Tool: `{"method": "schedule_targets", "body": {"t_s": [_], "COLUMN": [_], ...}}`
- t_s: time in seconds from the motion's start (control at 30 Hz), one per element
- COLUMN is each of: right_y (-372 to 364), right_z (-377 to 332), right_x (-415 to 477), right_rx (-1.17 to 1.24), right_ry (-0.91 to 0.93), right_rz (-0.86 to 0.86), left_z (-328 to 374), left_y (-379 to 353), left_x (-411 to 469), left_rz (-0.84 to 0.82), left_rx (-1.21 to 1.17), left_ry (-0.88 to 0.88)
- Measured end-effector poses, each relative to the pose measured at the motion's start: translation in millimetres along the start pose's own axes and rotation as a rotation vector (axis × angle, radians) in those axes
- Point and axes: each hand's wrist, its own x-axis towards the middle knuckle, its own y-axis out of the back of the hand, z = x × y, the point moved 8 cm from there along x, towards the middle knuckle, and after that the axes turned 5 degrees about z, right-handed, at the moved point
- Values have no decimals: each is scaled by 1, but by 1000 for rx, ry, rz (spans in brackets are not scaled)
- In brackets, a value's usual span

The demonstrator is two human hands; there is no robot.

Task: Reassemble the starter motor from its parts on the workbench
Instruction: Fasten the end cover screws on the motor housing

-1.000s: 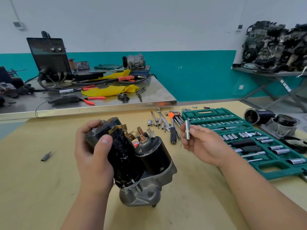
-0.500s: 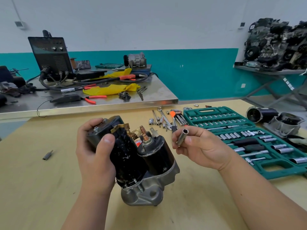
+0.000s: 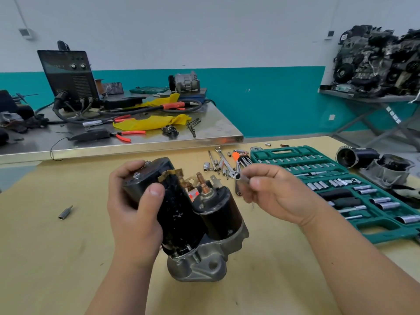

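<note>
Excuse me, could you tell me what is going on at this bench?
A person is putting a starter motor back together on the yellow workbench. The left hand grips the motor's black body, nose housing downward. The right hand pinches a small silver socket just beside the solenoid's copper stud, not yet on it. An open green socket set lies to the right.

Socket (image 3: pixel 241 177): shank hidden inside right hand (image 3: pixel 275 196). Starter motor (image 3: pixel 181 214): left flank covered by left hand (image 3: pixel 136 212). Socket set case (image 3: pixel 302 151): cut by right edge. Engine (image 3: pixel 372 62), far right: cropped at edge.
</note>
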Motion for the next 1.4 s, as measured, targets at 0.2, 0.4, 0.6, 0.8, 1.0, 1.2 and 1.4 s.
{"method": "schedule_targets", "body": {"t_s": [0.2, 0.4, 0.6, 0.8, 1.0, 1.2, 1.4], "right_y": [-72, -121, -130, -138, -137, -133, -132], "right_z": [-105, -128, -130, -135, -133, -126, -130], "right_x": [13, 15, 7, 5, -2, -11, -7], "right_rx": [-605, -956, -1113, -1326, -1397, -1342, -1208], "right_ry": [286, 268, 171, 215, 383, 496, 424], "right_rz": [-93, -248, -321, -215, 96, 205, -42], "left_z": [23, 33, 37, 38, 35, 35, 33], "left_y": [-30, -47, -48, -48, -47, -50, -50], "left_x": [-12, -21, -23, -23, -24, -25, -22], "left_rz": [-144, -255, -289, -291, -261, -250, -249], "left_rx": [105, 50, 36, 38, 76, 136, 155], "left_ry": [-96, -104, -88, -94, -68, -70, -52]}}
